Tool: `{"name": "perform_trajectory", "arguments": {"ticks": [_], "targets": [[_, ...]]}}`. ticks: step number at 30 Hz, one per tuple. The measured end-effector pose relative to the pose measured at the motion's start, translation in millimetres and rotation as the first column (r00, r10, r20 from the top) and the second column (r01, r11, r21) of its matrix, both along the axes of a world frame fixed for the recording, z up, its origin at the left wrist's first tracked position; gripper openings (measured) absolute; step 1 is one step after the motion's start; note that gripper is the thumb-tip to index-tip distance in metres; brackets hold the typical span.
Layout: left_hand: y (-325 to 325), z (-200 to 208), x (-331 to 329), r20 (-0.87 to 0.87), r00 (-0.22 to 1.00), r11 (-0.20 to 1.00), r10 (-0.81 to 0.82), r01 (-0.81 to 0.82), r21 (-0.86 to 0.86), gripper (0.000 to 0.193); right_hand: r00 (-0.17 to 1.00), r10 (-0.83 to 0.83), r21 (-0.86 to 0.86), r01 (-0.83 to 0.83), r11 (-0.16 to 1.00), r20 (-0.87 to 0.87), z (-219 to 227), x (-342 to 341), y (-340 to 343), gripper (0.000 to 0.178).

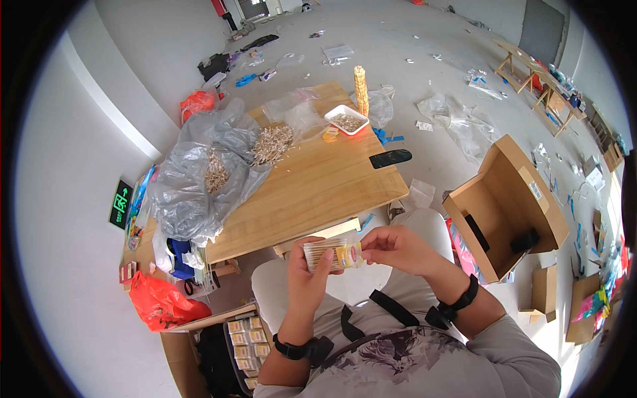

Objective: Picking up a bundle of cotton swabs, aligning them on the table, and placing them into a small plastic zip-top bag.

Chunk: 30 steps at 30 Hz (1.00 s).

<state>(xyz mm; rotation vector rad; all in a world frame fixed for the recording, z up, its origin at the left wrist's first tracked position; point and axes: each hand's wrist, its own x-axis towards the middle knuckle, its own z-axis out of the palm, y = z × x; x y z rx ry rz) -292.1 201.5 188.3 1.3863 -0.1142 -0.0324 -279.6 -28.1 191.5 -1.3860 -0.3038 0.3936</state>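
Note:
In front of my lap I hold a clear packet of cotton swabs (340,254) with a yellow and red label at its right end. My left hand (307,282) is wrapped round the packet's left part, the thumb lying across its front. The fingers of my right hand (400,251) are curled and pinched at the label end; the exact grip there is partly hidden. Beyond my hands, loose cotton swabs (272,146) lie in a heap on the wooden table (312,179). More swabs rest on a large grey plastic bag (176,192) at the table's left.
A white tray (337,113) of swabs stands at the table's far end, near a black flat object (390,158). To my right is an open cardboard box (504,199). Low at the left are a red bag (162,302) and a bin of packed swabs (247,345). Plastic litters the floor.

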Motion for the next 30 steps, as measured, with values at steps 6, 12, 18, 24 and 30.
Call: {"name": "perform_trajectory", "arguments": {"ticks": [6,12,18,24,30], "targets": [[-2.7,-2.1,-0.3,0.051,0.999,1.000,0.006,-0.006,0.016,0.037,0.998,-0.030,-0.031,0.029,0.999,-0.050,2.0,-0.6,3.6,0.018],[-1.7,5.0,-0.1,-0.007,1.000,1.000,-0.005,0.005,0.025,0.043,0.999,0.022,0.049,-0.020,0.999,-0.032,11.2,-1.7,3.2,0.016],[1.6,7.9,1.2,-0.093,0.994,0.998,-0.048,0.043,-0.056,0.041,1.000,0.015,0.067,-0.014,0.998,-0.006,10.6,-0.1,3.2,0.010],[-1.3,11.5,1.2,-0.065,0.996,0.998,-0.064,0.062,-0.030,0.040,1.000,0.031,0.057,-0.031,0.998,-0.004,6.8,0.3,3.8,0.007],[-2.2,9.5,1.6,-0.043,0.997,0.998,-0.070,0.069,-0.010,0.041,0.999,0.038,0.074,-0.038,0.997,-0.002,7.3,0.1,6.2,0.005]]}}
